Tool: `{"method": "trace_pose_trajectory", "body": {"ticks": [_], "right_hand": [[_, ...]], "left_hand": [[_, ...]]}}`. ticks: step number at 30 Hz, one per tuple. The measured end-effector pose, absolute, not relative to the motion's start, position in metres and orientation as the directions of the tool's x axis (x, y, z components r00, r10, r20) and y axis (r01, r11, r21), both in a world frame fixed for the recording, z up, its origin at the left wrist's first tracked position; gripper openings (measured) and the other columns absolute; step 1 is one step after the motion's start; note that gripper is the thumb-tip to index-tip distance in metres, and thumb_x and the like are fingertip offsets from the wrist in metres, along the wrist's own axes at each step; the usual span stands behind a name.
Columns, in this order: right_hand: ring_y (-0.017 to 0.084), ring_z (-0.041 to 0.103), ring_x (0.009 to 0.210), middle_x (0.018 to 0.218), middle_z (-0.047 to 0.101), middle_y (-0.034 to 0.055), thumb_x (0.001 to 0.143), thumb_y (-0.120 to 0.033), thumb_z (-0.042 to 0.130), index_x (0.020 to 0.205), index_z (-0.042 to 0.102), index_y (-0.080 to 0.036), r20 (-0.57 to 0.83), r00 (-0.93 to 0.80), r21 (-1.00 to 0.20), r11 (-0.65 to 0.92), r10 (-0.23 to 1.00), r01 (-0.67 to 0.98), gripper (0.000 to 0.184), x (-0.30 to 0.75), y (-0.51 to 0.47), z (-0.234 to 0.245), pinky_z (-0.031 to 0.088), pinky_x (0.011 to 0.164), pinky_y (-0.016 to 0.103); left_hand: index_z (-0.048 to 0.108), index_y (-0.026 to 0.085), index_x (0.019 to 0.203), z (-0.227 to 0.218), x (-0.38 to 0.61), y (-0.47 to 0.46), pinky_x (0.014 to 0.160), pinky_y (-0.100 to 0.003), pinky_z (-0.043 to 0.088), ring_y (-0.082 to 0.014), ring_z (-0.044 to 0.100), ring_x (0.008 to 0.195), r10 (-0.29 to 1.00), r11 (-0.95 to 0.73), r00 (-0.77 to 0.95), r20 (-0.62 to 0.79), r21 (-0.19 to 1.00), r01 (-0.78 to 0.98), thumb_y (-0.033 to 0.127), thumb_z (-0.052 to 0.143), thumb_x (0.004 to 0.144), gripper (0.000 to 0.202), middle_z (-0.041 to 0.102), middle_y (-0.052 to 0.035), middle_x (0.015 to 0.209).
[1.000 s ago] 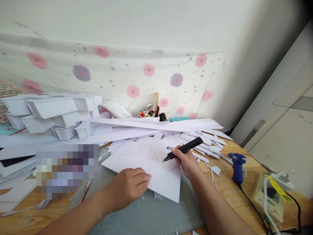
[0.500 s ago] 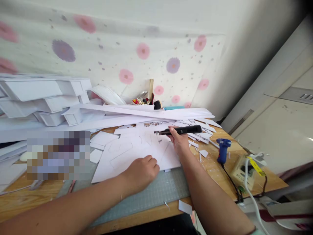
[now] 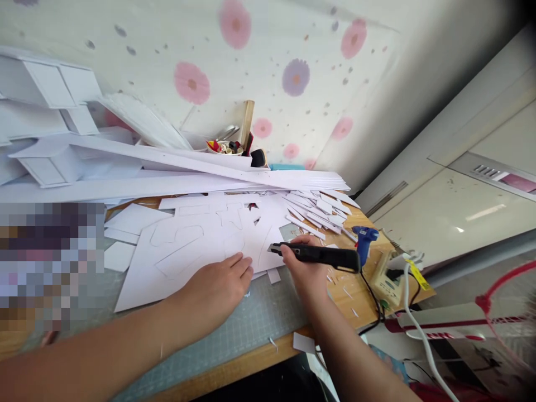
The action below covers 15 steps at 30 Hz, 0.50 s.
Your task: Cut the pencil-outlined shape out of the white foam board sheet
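Glue gun (image 3: pixel 367 241) near power strip (image 3: pixel 387 282)

The left forearm (image 3: pixel 119 347) slants inward to a palm-down left hand (image 3: pixel 221 287), fingers together, while the right hand (image 3: pixel 307 272) curls in a grip, thumb forward, other fingers probably bent, half-hidden from here.

Looks like home craft corner: flowered wall covering (image 3: pixel 268 84), wooden table (image 3: pixel 234 363), cutting mat (image 3: pixel 268 312), glue gun (image 3: pixel 367 241), white offcuts (image 3: pixel 323 207).
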State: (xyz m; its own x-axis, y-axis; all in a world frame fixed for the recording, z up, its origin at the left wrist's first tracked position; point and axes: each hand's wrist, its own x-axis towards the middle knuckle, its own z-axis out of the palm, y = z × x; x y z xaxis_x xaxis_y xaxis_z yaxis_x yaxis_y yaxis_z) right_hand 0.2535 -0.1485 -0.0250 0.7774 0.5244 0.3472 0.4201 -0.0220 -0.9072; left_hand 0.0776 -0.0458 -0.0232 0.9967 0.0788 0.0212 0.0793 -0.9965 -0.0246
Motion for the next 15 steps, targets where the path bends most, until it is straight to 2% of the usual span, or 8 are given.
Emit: {"method": "trace_pose_trajectory", "body": {"ticks": [3, 6, 11, 15], "right_hand": [[0.017, 0.059, 0.066, 0.071, 0.062, -0.0004, 0.073, -0.034, 0.068, 0.081, 0.058, -0.021, 0.483, 0.697, -0.811, -0.029, 0.530, 0.585, 0.018, 0.248, -0.142, -0.030, 0.052, 0.066, 0.032], [0.018, 0.063, 0.068, 0.075, 0.067, 0.0018, 0.075, -0.036, 0.068, 0.085, 0.061, -0.020, 0.526, 0.642, -0.758, -0.036, 0.558, 0.652, 0.020, 0.245, -0.142, -0.031, 0.052, 0.065, 0.031], [0.017, 0.063, 0.058, 0.070, 0.069, 0.0014, 0.073, -0.035, 0.072, 0.086, 0.063, -0.021, 0.520, 0.607, -0.664, -0.162, 0.601, 0.730, 0.021, 0.234, -0.157, -0.030, 0.051, 0.056, 0.028], [0.016, 0.061, 0.052, 0.065, 0.068, 0.0005, 0.075, -0.035, 0.073, 0.085, 0.062, -0.022, 0.580, 0.527, -0.569, -0.155, 0.621, 0.808, 0.020, 0.227, -0.168, -0.037, 0.049, 0.051, 0.026]], "left_hand": [[0.050, 0.003, 0.134, -0.020, 0.080, -0.048, 0.100, -0.045, 0.048, -0.0343, 0.043, 0.133, 0.097, -0.995, 0.992, -0.077, -0.017, 0.096, -0.006, 0.040, 0.081, 0.055, 0.043, -0.0235, 0.143], [0.050, 0.000, 0.135, -0.016, 0.082, -0.050, 0.099, -0.046, 0.050, -0.0369, 0.041, 0.133, 0.093, -0.996, 0.986, -0.138, -0.023, 0.091, -0.007, 0.040, 0.080, 0.056, 0.041, -0.0254, 0.143], [0.055, 0.000, 0.130, -0.016, 0.085, -0.048, 0.097, -0.046, 0.051, -0.0372, 0.046, 0.130, 0.060, -0.998, 0.993, -0.101, -0.036, 0.057, -0.006, 0.045, 0.078, 0.053, 0.046, -0.0270, 0.138], [0.062, 0.001, 0.120, -0.016, 0.087, -0.044, 0.099, -0.042, 0.050, -0.0325, 0.055, 0.123, 0.051, -0.998, 0.998, -0.043, -0.048, 0.049, -0.005, 0.044, 0.078, 0.046, 0.056, -0.0244, 0.131]]}}
